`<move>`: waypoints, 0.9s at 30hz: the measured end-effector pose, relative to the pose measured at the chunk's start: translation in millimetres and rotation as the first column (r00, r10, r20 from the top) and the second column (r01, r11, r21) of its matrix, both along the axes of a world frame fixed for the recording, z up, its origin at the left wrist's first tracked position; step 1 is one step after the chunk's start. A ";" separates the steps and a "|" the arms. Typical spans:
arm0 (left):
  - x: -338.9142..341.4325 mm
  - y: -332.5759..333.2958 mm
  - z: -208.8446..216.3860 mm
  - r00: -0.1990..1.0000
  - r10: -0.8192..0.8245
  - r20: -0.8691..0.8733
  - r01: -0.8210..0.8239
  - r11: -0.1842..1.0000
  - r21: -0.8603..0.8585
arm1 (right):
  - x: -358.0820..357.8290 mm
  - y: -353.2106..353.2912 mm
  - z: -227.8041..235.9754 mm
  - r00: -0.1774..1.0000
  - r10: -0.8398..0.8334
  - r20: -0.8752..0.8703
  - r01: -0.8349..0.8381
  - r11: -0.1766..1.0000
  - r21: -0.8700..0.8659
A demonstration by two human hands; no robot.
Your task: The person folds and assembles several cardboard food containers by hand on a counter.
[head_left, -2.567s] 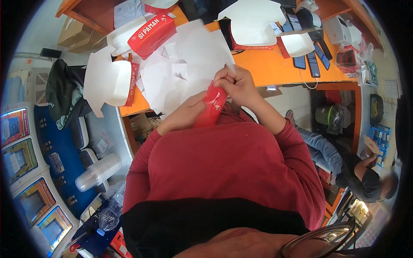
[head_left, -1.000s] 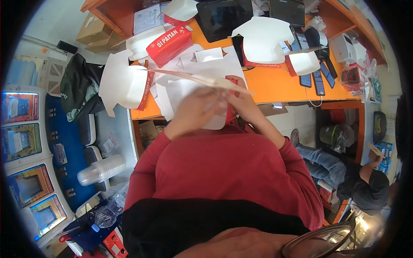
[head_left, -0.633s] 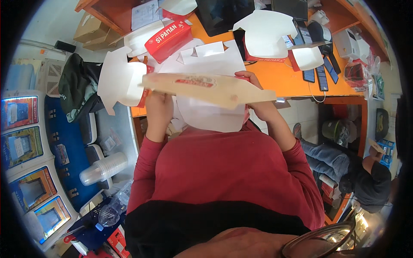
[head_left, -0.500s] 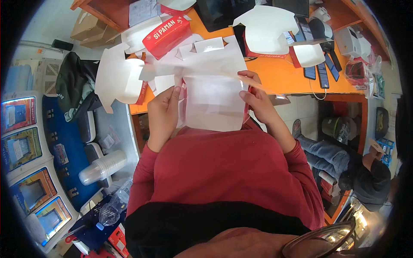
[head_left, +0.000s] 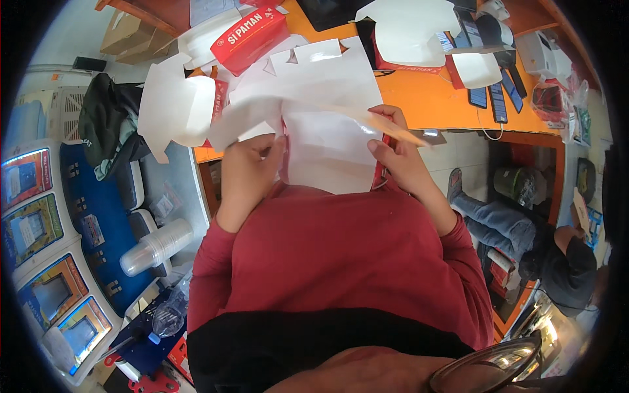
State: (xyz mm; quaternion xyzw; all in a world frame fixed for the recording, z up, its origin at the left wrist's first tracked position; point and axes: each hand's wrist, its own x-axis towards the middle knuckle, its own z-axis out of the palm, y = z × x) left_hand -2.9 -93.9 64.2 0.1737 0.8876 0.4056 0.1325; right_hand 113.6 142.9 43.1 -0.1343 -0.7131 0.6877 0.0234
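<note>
Gripping a white-lined carton [head_left: 333,147] by its right side in the right hand [head_left: 401,156], likely for steadiness, with the left hand [head_left: 246,162] opposite, too blurred to tell its grip.

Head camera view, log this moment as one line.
carton: open, white inside showing | right hand: holding its right side | left hand: at its left side, grip unclear | orange desk: beyond, bearing other open cartons
</note>
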 end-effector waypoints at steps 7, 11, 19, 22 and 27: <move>-18.8 1.4 -45.5 0.978 -0.143 -0.153 0.102 0.964 -0.246 | -3.0 -7.2 -7.4 0.999 -0.041 0.019 0.043 0.994 -0.104; -56.2 -17.5 -98.1 0.944 -0.118 0.307 0.078 0.987 0.141 | -5.6 -7.3 -4.7 0.998 -0.015 0.057 0.019 0.997 -0.072; -50.6 0.3 -73.8 0.769 -0.038 0.638 -0.134 0.967 0.219 | -18.2 9.3 -5.9 0.974 -0.131 0.185 0.179 0.946 -0.270; -51.2 -0.1 -68.4 0.623 -0.118 0.774 -0.237 0.914 0.330 | -16.7 19.8 -7.7 0.987 -0.122 0.107 0.160 0.852 -0.498; -43.0 0.3 -80.0 0.715 -0.413 0.565 -0.287 0.563 0.775 | -22.5 25.8 -4.8 0.987 -0.130 0.091 0.159 0.828 -0.538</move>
